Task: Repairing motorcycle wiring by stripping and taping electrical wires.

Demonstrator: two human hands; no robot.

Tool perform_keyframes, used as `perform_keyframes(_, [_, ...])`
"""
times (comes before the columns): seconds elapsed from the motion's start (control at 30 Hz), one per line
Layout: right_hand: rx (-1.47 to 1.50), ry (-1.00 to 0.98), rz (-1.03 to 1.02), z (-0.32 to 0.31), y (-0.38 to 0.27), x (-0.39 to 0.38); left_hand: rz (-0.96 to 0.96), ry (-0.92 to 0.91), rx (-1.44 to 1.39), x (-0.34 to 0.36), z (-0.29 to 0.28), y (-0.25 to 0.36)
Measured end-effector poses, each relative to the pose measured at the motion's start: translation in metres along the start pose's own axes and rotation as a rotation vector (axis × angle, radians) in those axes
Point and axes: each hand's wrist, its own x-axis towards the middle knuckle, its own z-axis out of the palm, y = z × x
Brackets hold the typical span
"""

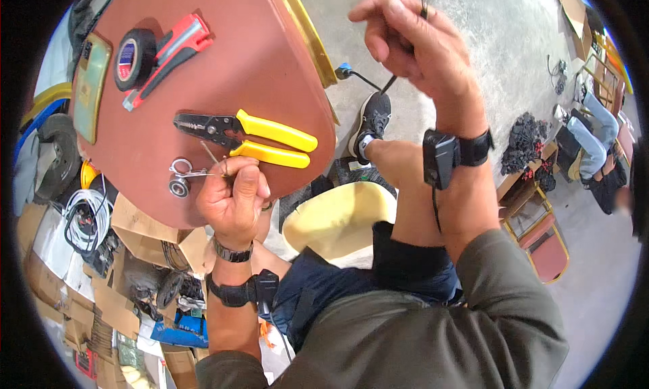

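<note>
1. The right hand (418, 42) is raised beyond the worktop's right edge, over the concrete floor (514, 30), fingers curled around a dark cable (388, 85); fine strands stick up above the hand. The left hand (234, 198) is at the worktop's near edge, thumb and forefinger pinched on a thin strand (210, 152).
2. The worktop (250, 57) is reddish-brown, with rounded corners and a gold-coloured right side.
3. The wire stripper (276, 137) lies just beyond the left hand, yellow handles toward the right edge, dark head pointing left.
4. The phone (92, 91) lies along the left edge.
5. The red-and-grey utility knife (169, 59) lies slantwise toward the far left part.
6. The black tape roll (134, 59) is beside the knife, between it and the phone.
7. The small metal piece with two rings (179, 187) lies left of the left hand, near the near edge.
</note>
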Motion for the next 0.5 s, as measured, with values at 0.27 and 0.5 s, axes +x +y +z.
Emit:
perform_keyframes(0.27, [0.094, 0.165, 0.236, -0.038, -0.020, -0.052, -0.102, 0.082, 0.032, 0.002, 0.000, 0.003])
perform_keyframes(0.5, [0.103, 0.408, 0.137, -0.134, -0.045, -0.130, -0.085, 0.062, 0.040, 0.008, -0.006, -0.003])
